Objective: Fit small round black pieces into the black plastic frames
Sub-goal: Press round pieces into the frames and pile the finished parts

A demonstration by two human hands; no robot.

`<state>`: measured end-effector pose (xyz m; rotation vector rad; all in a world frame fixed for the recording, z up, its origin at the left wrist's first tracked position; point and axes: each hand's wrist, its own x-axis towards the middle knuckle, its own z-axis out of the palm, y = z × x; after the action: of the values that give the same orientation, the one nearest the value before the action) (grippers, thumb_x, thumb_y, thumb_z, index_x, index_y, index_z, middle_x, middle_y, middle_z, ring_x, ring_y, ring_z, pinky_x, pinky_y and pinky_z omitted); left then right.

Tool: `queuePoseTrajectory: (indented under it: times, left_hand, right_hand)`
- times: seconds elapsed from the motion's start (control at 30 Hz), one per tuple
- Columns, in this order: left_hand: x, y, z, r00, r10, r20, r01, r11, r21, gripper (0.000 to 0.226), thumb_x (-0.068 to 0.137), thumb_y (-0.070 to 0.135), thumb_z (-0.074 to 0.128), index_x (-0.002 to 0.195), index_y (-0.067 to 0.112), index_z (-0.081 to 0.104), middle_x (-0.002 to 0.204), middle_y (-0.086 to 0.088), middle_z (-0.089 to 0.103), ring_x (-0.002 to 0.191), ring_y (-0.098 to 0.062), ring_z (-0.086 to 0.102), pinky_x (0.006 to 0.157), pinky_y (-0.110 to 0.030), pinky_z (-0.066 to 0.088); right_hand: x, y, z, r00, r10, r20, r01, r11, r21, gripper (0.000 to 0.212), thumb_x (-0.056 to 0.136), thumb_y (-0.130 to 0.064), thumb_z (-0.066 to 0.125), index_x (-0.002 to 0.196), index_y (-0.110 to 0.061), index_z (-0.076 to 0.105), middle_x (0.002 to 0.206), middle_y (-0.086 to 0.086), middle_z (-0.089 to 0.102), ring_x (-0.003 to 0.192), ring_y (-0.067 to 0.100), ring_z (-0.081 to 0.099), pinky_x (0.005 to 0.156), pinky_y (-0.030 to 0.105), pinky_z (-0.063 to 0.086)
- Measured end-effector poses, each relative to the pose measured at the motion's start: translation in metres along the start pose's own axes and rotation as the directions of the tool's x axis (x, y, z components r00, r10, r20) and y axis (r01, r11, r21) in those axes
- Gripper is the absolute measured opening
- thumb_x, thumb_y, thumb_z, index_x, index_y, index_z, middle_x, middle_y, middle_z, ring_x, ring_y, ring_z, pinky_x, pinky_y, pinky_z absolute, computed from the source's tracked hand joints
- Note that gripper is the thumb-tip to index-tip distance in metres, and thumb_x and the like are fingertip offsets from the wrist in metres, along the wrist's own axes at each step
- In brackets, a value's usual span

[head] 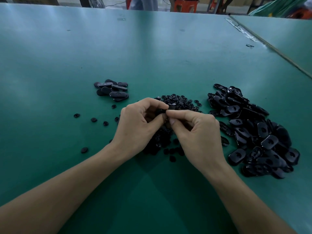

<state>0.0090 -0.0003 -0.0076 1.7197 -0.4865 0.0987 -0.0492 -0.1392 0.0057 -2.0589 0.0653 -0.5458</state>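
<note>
Worktop [67, 56] middle: left hand [140, 122] and right hand [197, 132] both pinching one small black part [161, 111] above the round pieces [179, 100]; frames [253, 129] heaped near the right edge.

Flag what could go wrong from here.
The black part pinched between left hand and right hand is mostly hidden, so a misaligned fit may go unnoticed. Dropped, it would blend into the pile of round pieces below. Stray round pieces lie scattered on the left; the left forearm could sweep them off.
</note>
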Motion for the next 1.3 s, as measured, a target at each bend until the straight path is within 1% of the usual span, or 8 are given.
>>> queuePoseTrajectory:
  times: [0.1,0.2,0.33,0.47,0.63,0.93,1.13,1.3]
  left_hand:
    - [0.0,0.0,0.001,1.0,0.021,0.011,-0.022,0.999,0.044,0.023,0.082,0.014,0.07,0.092,0.035,0.069,0.087,0.013,0.076,0.078,-0.009,0.073,0.076,-0.025,0.058]
    - [-0.001,0.001,0.002,0.999,0.01,0.037,-0.01,1.0,-0.011,0.025,0.084,0.015,0.07,0.095,0.037,0.068,0.089,0.013,0.076,0.079,-0.006,0.072,0.074,-0.02,0.055]
    - [0.0,0.002,0.0,0.997,-0.031,0.076,0.04,0.991,-0.126,0.026,0.086,0.006,0.072,0.098,0.029,0.067,0.082,0.008,0.075,0.069,-0.006,0.07,0.066,-0.015,0.053]
    - [0.0,0.005,0.0,0.996,-0.043,0.08,0.055,0.988,-0.144,0.028,0.087,-0.003,0.073,0.095,0.023,0.069,0.079,0.006,0.076,0.066,-0.004,0.07,0.059,-0.012,0.051]
    - [0.0,0.004,0.0,0.996,-0.052,0.073,0.062,0.987,-0.148,0.029,0.086,-0.003,0.074,0.097,0.023,0.071,0.081,0.003,0.076,0.069,-0.007,0.072,0.065,-0.016,0.055]
    - [-0.001,0.004,-0.001,0.998,-0.029,0.064,0.037,0.991,-0.128,0.033,0.084,0.001,0.077,0.096,0.031,0.073,0.08,0.014,0.075,0.073,0.001,0.07,0.066,-0.011,0.053]
    - [-0.001,0.008,-0.003,0.993,-0.081,0.091,0.102,0.963,-0.251,0.024,0.08,0.004,0.077,0.095,0.022,0.073,0.076,0.008,0.076,0.067,-0.002,0.072,0.061,-0.011,0.053]
    - [-0.001,0.008,-0.003,0.988,-0.106,0.11,0.135,0.942,-0.308,0.022,0.078,0.006,0.076,0.096,0.018,0.072,0.077,0.002,0.077,0.067,-0.006,0.072,0.061,-0.013,0.055]
  right_hand:
    - [0.002,0.002,-0.002,0.999,-0.029,-0.027,0.028,0.999,-0.015,0.023,0.086,-0.007,0.073,0.099,-0.025,0.08,0.087,-0.016,0.074,0.078,-0.002,0.069,0.076,0.016,0.054]
    - [0.004,0.004,-0.006,0.999,-0.032,-0.005,0.032,0.999,-0.026,0.027,0.086,-0.009,0.074,0.106,-0.027,0.074,0.093,-0.012,0.069,0.084,0.0,0.066,0.077,0.011,0.05]
    - [0.009,0.008,-0.011,0.998,0.012,0.066,-0.019,0.994,0.109,0.022,0.087,-0.006,0.075,0.098,-0.024,0.075,0.086,-0.013,0.075,0.081,0.002,0.071,0.077,0.015,0.054]
    - [0.011,0.009,-0.014,0.996,-0.001,0.087,-0.009,0.993,0.118,0.023,0.086,-0.009,0.077,0.093,-0.03,0.072,0.083,-0.015,0.075,0.078,0.001,0.072,0.074,0.013,0.054]
    - [0.011,0.011,-0.015,0.992,0.01,0.127,-0.021,0.996,0.089,0.017,0.087,-0.012,0.076,0.094,-0.027,0.072,0.081,-0.014,0.074,0.078,0.001,0.07,0.072,0.013,0.054]
    - [0.012,0.01,-0.011,0.986,0.067,0.15,-0.085,0.989,0.122,0.011,0.09,-0.016,0.072,0.089,-0.025,0.068,0.08,-0.013,0.072,0.074,0.002,0.068,0.068,0.014,0.051]
    - [0.014,0.013,-0.016,0.975,0.054,0.215,-0.093,0.98,0.178,0.013,0.09,-0.013,0.073,0.093,-0.025,0.07,0.085,-0.011,0.074,0.081,0.006,0.071,0.075,0.02,0.054]
    - [0.013,0.013,-0.017,0.98,0.026,0.198,-0.063,0.981,0.184,0.015,0.089,-0.014,0.074,0.097,-0.026,0.071,0.086,-0.01,0.075,0.081,0.007,0.071,0.075,0.021,0.055]
